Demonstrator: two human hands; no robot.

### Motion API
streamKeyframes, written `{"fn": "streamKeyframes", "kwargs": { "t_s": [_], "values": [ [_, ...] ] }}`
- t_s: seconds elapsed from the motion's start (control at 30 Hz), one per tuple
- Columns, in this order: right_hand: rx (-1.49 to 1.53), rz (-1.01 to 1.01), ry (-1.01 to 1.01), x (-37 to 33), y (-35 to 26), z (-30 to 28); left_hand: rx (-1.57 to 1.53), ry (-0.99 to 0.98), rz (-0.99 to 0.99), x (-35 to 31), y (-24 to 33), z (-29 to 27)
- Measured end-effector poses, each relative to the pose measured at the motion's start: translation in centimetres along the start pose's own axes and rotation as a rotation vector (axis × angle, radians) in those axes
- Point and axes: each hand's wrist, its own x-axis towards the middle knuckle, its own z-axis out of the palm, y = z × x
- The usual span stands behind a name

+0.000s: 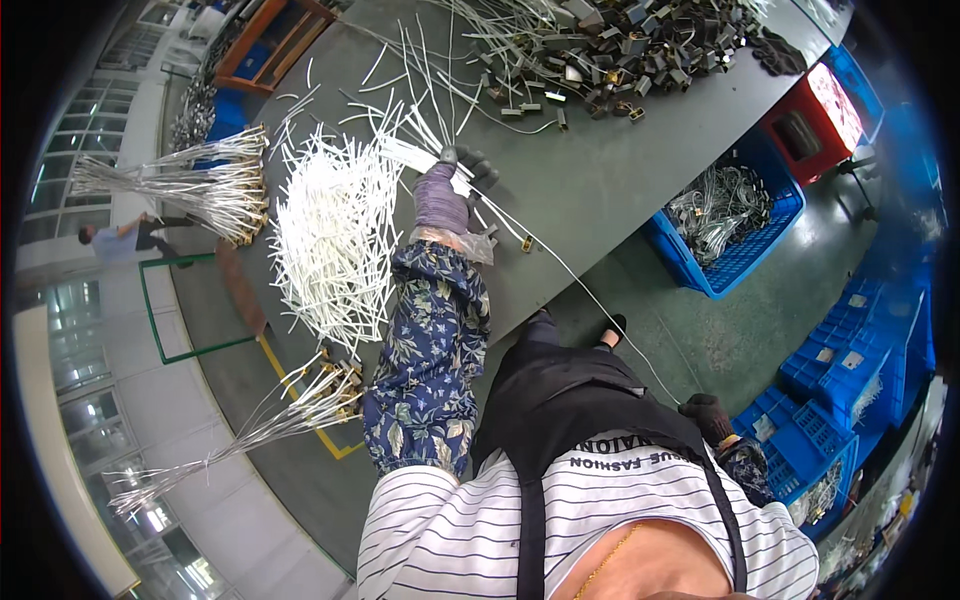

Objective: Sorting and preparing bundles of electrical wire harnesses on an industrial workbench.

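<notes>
My left hand (pixel 440 200), in a purple-and-grey glove, is closed around a bunch of white tubes (pixel 405 152) over the table. From that hand a long thin white wire (pixel 590 290) runs taut past the table edge to my right hand (pixel 706 415). That hand, in a dark glove, is low at my right side with its fingers closed on the wire's end; the fingertips are small and partly hidden. Left of my left forearm lies a wide pile of short white tubes (pixel 335 240). A small brass-coloured part (pixel 527 243) rests near the table edge.
Grey metal pieces with wires (pixel 620 55) are heaped at the far right of the table (pixel 590 165). Tied wire bundles (pixel 180 180) jut out at left. A blue crate of wires (pixel 720 215), a red box (pixel 815 120) and stacked blue crates (pixel 840 350) stand at right.
</notes>
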Motion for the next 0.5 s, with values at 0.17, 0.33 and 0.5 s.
{"fn": "streamKeyframes", "kwargs": {
  "t_s": [0.17,0.33,0.5],
  "values": [
    [-0.009,-0.034,-0.025,-0.5,-2.4,0.6,-0.063,0.079,0.196,0.0,2.2,-0.8],
    [-0.12,-0.182,-0.05,-0.3,-2.7,0.6,-0.187,0.093,0.185,-0.3,4.0,-0.9],
    [-0.11,-0.079,-0.009,-0.1,-3.4,0.6,0.054,0.204,0.267,-1.5,3.8,2.0]
  ]
}}
